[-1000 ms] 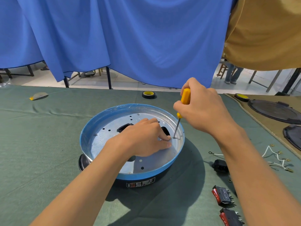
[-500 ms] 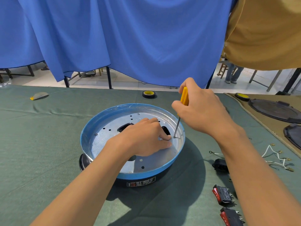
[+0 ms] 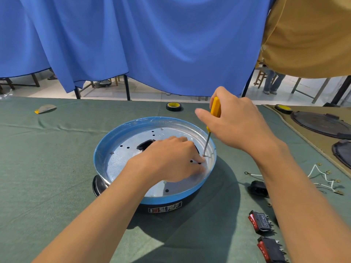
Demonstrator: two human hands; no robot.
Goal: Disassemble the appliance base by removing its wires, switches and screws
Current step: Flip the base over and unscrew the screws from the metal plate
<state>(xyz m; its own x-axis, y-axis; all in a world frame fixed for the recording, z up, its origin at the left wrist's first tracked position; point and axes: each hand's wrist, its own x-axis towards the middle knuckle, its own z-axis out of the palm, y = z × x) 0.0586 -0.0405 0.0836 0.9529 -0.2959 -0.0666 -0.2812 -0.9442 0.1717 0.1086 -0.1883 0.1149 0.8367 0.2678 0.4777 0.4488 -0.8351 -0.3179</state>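
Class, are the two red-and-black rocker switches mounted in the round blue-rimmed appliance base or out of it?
Out: both red-and-black rocker switches lie on the green cloth, right of the blue-rimmed appliance base.

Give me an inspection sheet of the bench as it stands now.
Surface: green cloth, wrinkled.
Job's things: base mid-cloth; screwdriver tip on a screw inside it; two switches and a socket lie right.
Clutter: tape roll and a scrap at far edge.
Hands: left hand rests inside base beside screw; right hand grips screwdriver.
Cables: loose white wires right of base.
Surroundings: blue curtain behind; dark lids on tan mat right.
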